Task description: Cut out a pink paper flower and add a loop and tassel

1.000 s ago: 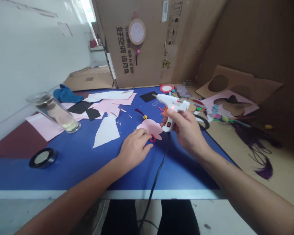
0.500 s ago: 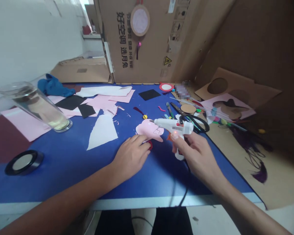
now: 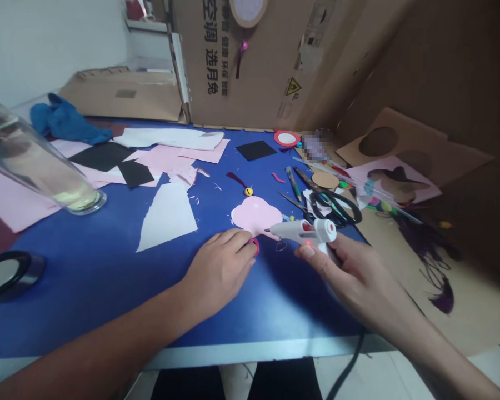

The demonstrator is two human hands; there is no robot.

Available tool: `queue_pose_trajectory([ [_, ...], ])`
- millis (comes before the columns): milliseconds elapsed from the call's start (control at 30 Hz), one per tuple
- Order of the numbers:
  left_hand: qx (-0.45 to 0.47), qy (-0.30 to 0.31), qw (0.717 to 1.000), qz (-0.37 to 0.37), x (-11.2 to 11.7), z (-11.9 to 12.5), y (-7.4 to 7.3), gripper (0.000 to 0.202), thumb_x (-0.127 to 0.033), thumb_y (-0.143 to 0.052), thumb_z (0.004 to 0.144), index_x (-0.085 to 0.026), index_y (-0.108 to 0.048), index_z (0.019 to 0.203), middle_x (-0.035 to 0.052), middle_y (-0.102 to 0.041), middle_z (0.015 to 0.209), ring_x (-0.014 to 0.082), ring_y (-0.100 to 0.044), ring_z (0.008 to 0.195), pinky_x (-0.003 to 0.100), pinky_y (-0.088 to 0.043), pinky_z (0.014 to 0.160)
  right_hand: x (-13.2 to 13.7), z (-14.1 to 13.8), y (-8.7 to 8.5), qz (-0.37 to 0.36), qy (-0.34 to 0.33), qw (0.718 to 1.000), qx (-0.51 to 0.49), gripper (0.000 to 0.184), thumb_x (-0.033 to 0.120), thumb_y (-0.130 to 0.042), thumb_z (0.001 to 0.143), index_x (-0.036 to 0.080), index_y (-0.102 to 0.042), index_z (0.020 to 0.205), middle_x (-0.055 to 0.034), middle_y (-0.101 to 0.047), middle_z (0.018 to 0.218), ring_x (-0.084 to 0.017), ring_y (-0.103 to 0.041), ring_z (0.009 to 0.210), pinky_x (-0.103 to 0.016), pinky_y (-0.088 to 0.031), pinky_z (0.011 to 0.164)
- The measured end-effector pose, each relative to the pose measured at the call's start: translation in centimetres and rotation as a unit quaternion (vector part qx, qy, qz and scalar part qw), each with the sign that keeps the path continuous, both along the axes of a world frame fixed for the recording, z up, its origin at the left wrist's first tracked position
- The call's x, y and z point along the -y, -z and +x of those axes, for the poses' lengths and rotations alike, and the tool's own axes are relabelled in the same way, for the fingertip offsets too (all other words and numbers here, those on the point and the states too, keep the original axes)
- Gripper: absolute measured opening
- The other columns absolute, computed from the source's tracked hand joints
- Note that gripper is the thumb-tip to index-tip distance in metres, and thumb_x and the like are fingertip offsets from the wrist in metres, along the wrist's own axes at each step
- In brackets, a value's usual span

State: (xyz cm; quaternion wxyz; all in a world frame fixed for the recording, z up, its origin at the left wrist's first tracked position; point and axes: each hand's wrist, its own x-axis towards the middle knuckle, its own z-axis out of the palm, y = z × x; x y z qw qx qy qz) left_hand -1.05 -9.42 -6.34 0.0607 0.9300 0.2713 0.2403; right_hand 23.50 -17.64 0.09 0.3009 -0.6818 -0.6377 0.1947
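My left hand (image 3: pixel 220 266) rests at the near edge of a pink scalloped paper cutout (image 3: pixel 257 213), its fingers closed on that edge. A small red curled piece (image 3: pixel 254 246) shows beside its fingertips; most of it is hidden. In my right hand (image 3: pixel 350 266) is a white hot glue gun (image 3: pixel 302 230) with a lit red light. Its nozzle points left, over the near part of the cutout; whether it touches the paper I cannot tell. Just beyond the cutout lies a yellow bead with a dark red tassel (image 3: pixel 249 191).
Scissors (image 3: pixel 337 206), a craft knife (image 3: pixel 293 183) and a cardboard disc (image 3: pixel 325 179) lie to the right. White paper (image 3: pixel 169 216), black sheets (image 3: pixel 135 173), black tape (image 3: pixel 12 275) and a glass of liquid (image 3: pixel 37 161) are on the left. Cardboard panels (image 3: pixel 258 105) stand behind.
The glue gun has tilted and come nearer, its nozzle moving from the cutout's far edge to its near part. My left hand stays in place. The view has tipped down and shifted.
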Motion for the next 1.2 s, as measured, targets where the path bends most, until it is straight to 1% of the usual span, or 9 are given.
queue_pose_trajectory([
  [67, -0.001, 0.0, 1.0, -0.006, 0.0, 0.1, -0.1, 0.023, -0.019, -0.052, 0.109, -0.016, -0.073, 0.119, 0.0129, -0.076, 0.127, 0.0291, -0.071, 0.114, 0.048, -0.061, 0.094, -0.4, 0.0, 0.0, 0.008, -0.012, 1.0, 0.014, 0.058, 0.068, -0.059, 0.103, 0.025, -0.041, 0.069, 0.0052, -0.038, 0.061, -0.013, -0.032, 0.055, -0.028, -0.025, 0.049],
  [200, 0.005, -0.001, 1.0, -0.008, 0.1, 0.2, -0.2, 0.024, -0.018, -0.051, 0.109, -0.015, -0.073, 0.117, 0.0128, -0.076, 0.127, 0.0288, -0.071, 0.114, 0.047, -0.061, 0.094, -0.9, 0.0, 0.2, -0.004, -0.034, 0.999, 0.03, 0.054, 0.066, -0.058, 0.105, 0.025, -0.045, 0.073, 0.0051, -0.042, 0.061, -0.013, -0.034, 0.055, -0.028, -0.026, 0.049],
  [400, -0.005, -0.004, 1.0, -0.002, 0.1, 0.3, -0.4, 0.023, -0.018, -0.052, 0.108, -0.015, -0.074, 0.116, 0.0132, -0.077, 0.125, 0.0284, -0.072, 0.113, 0.046, -0.062, 0.092, -1.3, -0.2, 0.3, -0.021, -0.047, 0.999, 0.012, 0.052, 0.065, -0.058, 0.106, 0.025, -0.046, 0.075, 0.0047, -0.045, 0.063, -0.013, -0.035, 0.056, -0.028, -0.025, 0.049],
  [667, -0.024, -0.009, 1.0, -0.012, 0.2, 0.2, -0.4, 0.022, -0.016, -0.053, 0.107, -0.015, -0.074, 0.117, 0.0133, -0.076, 0.127, 0.0292, -0.071, 0.118, 0.047, -0.061, 0.096, -1.6, -0.4, 0.3, -0.026, -0.055, 0.998, 0.01, 0.048, 0.064, -0.058, 0.106, 0.024, -0.055, 0.079, 0.0037, -0.049, 0.064, -0.015, -0.037, 0.057, -0.028, -0.026, 0.05],
  [967, -0.016, -0.007, 1.0, -0.008, 0.2, 0.3, -0.4, 0.022, -0.016, -0.053, 0.108, -0.015, -0.073, 0.117, 0.0122, -0.077, 0.128, 0.0287, -0.071, 0.117, 0.046, -0.061, 0.096, -1.5, -0.5, 0.0, -0.032, -0.069, 0.997, 0.014, 0.045, 0.061, -0.056, 0.108, 0.023, -0.057, 0.083, 0.0025, -0.055, 0.069, -0.015, -0.041, 0.059, -0.028, -0.028, 0.051],
  [1200, -0.008, -0.007, 1.0, -0.004, 0.1, 0.3, -0.3, 0.023, -0.017, -0.053, 0.108, -0.015, -0.074, 0.116, 0.0129, -0.077, 0.129, 0.0286, -0.071, 0.116, 0.046, -0.061, 0.096, -1.7, -0.5, 0.0, -0.034, -0.071, 0.997, 0.015, 0.046, 0.062, -0.056, 0.108, 0.023, -0.056, 0.083, 0.0022, -0.055, 0.069, -0.015, -0.042, 0.059, -0.027, -0.029, 0.051],
])
